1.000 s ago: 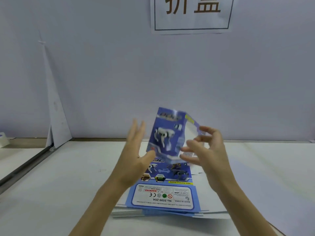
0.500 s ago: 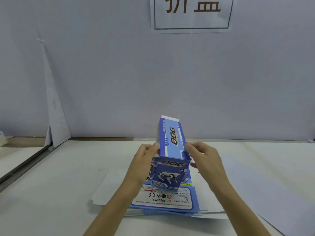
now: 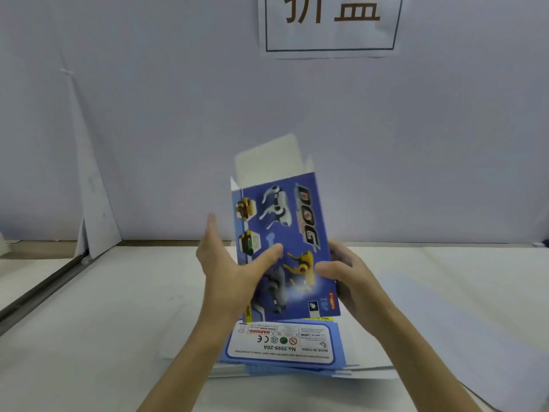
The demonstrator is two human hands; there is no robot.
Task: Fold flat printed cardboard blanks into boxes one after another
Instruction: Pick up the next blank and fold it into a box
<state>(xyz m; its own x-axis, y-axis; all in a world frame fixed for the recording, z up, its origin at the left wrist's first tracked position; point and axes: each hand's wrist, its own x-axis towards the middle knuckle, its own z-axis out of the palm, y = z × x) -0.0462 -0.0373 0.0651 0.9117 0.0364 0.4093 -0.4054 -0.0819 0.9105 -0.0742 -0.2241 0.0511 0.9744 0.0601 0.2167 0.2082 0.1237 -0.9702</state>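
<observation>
A blue box, top flaps up, is held just above the stack of flat blanks. The right hand grips its right edge. The left hand lies straight-fingered against its left side. The stack sits on a white table. A sign hangs on the wall behind, and a white sheet leans far left.

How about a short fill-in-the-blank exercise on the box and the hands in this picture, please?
The big word printed on the box reads ____. The white flaps at its top end stand ____. The left hand lays its ____ on the printed face, while the right hand grips the right edge. The stack of flat blanks lies on the ____.
Missing words: DOG; open; thumb; table.
</observation>
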